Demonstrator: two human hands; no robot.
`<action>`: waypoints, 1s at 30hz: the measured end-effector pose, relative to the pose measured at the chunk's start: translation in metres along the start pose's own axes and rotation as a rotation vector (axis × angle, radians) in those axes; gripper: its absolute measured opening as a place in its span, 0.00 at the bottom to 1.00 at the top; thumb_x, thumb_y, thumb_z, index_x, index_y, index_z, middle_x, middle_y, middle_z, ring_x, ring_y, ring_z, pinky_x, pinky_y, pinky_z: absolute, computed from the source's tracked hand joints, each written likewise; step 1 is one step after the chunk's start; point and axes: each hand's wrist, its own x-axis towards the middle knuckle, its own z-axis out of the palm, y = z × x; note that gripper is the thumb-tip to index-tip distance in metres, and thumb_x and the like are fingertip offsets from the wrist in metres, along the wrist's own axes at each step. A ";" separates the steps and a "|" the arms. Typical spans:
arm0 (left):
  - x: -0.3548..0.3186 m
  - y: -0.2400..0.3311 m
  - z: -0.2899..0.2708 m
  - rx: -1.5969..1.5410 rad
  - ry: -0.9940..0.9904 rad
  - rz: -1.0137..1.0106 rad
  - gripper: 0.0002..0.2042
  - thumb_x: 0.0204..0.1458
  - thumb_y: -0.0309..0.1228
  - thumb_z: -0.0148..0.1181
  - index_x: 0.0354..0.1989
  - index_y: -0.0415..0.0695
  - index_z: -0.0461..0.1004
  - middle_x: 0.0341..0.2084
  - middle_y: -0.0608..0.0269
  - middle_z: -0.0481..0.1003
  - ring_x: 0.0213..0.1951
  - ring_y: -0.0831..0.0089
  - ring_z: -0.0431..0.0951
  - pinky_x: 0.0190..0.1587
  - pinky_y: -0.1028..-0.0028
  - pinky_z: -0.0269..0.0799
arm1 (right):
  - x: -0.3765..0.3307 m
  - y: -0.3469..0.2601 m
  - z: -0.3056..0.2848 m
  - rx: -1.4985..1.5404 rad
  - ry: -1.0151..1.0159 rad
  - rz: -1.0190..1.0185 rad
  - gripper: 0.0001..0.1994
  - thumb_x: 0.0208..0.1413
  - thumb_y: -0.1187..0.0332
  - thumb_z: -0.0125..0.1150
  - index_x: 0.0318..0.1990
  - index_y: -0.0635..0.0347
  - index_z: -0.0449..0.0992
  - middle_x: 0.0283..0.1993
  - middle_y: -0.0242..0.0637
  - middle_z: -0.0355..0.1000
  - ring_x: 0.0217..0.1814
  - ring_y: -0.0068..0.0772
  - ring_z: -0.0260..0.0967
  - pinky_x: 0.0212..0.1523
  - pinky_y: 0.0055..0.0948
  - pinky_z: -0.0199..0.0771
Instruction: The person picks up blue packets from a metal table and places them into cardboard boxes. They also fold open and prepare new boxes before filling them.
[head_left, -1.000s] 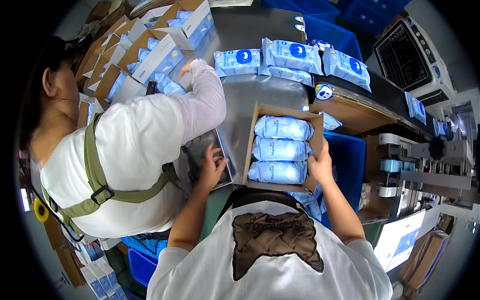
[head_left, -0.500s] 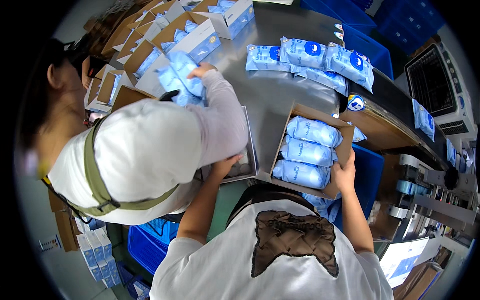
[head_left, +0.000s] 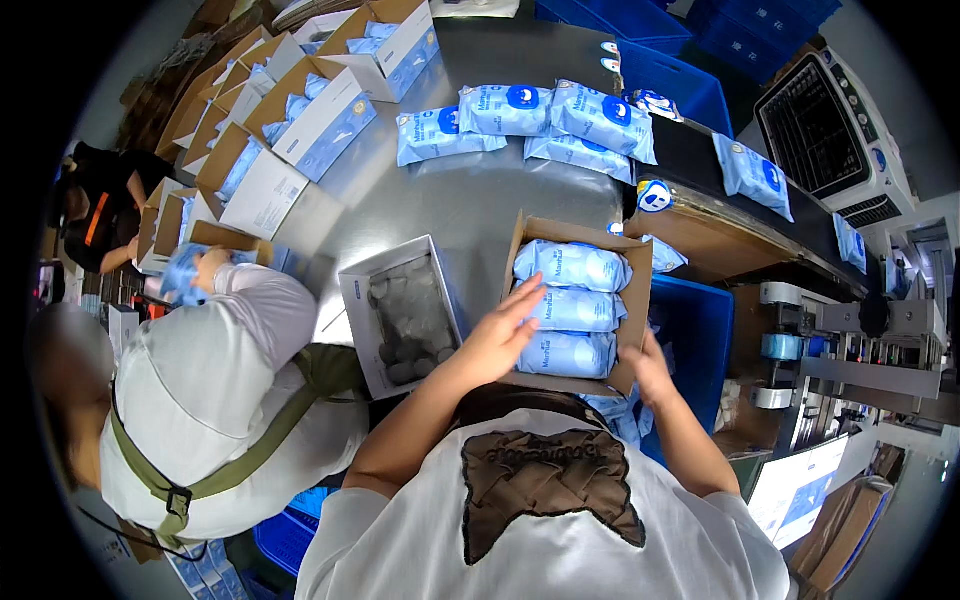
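In front of me an open cardboard box [head_left: 519,238] holds light-blue packs of wet wipes, three of them in a row on top [head_left: 575,310]. My left hand [head_left: 497,338] reaches over the box's left side. Its fingers are stretched out flat, with the tips at the middle pack; whether they press on it I cannot tell. My right hand [head_left: 650,370] grips the lower right wall of the box, fingers outside and partly hidden. Left of my left hand stands a white box [head_left: 355,335] with grey round pieces under clear plastic inside.
Several wipes packs [head_left: 590,125] lie stacked farther back on the metal table [head_left: 390,205]. A conveyor [head_left: 690,165] carrying more packs runs along the right. Filled boxes [head_left: 320,120] line the far left. A co-worker [head_left: 230,390] bends close on my left. A blue crate [head_left: 712,340] stands right.
My left hand has moved from the white box to the wipes box. The co-worker has shifted left with wipes packs, uncovering the white box. My right hand stays on the box wall.
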 end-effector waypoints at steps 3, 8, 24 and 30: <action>-0.022 -0.008 -0.025 -0.270 0.282 -0.065 0.16 0.57 0.24 0.47 0.54 0.36 0.67 0.56 0.52 0.65 0.56 0.62 0.68 0.58 0.70 0.60 | -0.013 0.005 0.000 0.074 -0.034 0.011 0.30 0.46 0.77 0.45 0.62 0.58 0.59 0.57 0.35 0.63 0.59 0.31 0.58 0.59 0.26 0.54; -0.110 -0.096 0.003 0.028 0.498 -0.440 0.16 0.48 0.27 0.58 0.47 0.37 0.71 0.40 0.51 0.72 0.42 0.59 0.73 0.45 0.67 0.69 | 0.027 -0.013 -0.004 0.041 -0.085 -0.089 0.32 0.44 0.78 0.44 0.63 0.58 0.59 0.58 0.35 0.63 0.59 0.31 0.58 0.59 0.25 0.55; -0.177 -0.108 0.052 0.487 0.132 -0.412 0.30 0.45 0.34 0.54 0.60 0.43 0.56 0.43 0.49 0.65 0.38 0.51 0.74 0.35 0.57 0.72 | 0.220 -0.184 0.220 -0.269 -0.369 -0.069 0.36 0.48 0.73 0.47 0.66 0.37 0.46 0.51 0.43 0.64 0.46 0.45 0.66 0.33 0.46 0.73; -0.164 -0.143 0.046 0.598 0.031 -0.138 0.23 0.46 0.35 0.53 0.53 0.46 0.62 0.41 0.55 0.70 0.38 0.57 0.74 0.38 0.61 0.70 | 0.203 -0.166 0.414 0.173 -0.692 0.092 0.50 0.51 0.67 0.58 0.67 0.32 0.21 0.66 0.48 0.45 0.56 0.52 0.63 0.46 0.47 0.71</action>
